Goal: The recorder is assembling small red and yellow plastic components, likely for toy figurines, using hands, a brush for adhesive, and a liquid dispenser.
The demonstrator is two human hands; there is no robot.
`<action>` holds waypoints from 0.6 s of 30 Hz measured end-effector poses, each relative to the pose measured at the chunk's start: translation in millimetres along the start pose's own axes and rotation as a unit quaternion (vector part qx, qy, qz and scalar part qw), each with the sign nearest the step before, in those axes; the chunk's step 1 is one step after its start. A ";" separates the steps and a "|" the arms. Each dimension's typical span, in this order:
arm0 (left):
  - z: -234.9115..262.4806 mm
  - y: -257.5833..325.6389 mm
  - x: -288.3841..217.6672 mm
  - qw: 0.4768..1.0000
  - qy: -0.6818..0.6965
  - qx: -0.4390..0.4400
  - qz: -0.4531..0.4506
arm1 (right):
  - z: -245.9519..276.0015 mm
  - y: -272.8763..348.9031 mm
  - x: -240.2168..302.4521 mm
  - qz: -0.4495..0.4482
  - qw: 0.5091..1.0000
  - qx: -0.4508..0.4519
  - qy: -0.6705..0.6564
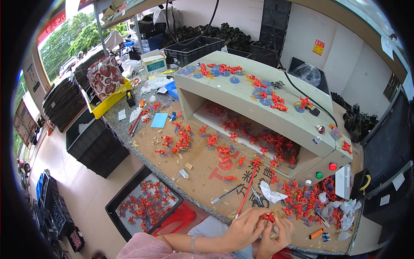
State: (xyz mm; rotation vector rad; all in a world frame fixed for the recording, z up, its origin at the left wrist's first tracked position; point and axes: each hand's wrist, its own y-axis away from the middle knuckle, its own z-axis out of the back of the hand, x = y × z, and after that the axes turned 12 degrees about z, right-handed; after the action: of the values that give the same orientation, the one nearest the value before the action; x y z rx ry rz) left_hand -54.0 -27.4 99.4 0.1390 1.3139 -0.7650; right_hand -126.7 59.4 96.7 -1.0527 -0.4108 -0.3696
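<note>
Close to the table's front edge, my left hand (245,228) and my right hand (276,236) meet with fingers pinched together. Between their fingertips is a small red plastic figurine (268,217), partly covered by the fingers. Just beyond the hands lie scissors (258,197), a crumpled white tissue (272,192) and a thin red stick (247,190). A craft knife (227,194) rests left of the stick. To the right is a dense heap of red figurines with bluish clear bases (302,200).
A long beige machine (258,110) with an open slot stands across the table; more figurines lie in and on it. Figurine groups (179,140) dot the cardboard-covered tabletop (161,166). A black tray (113,207) of figurines sits lower left on a red stool (183,218). An orange lighter (316,233) lies right.
</note>
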 end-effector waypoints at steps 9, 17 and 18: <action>0.6 3.4 -2.8 1.000 0.005 0.007 0.008 | 2.2 3.2 3.6 -0.008 1.000 -0.006 -0.016; 0.8 4.7 -0.6 1.000 -0.001 0.005 -0.002 | 2.0 5.3 3.2 -0.019 1.000 -0.011 -0.022; 1.0 4.5 -0.3 1.000 -0.003 0.005 -0.002 | 1.7 4.4 0.9 -0.009 1.000 0.001 -0.010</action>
State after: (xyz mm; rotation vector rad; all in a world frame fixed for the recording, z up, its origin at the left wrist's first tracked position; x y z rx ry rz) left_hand -50.5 -24.4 98.5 0.1411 1.3050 -0.7750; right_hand -124.0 62.9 94.5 -1.0517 -0.4382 -0.3757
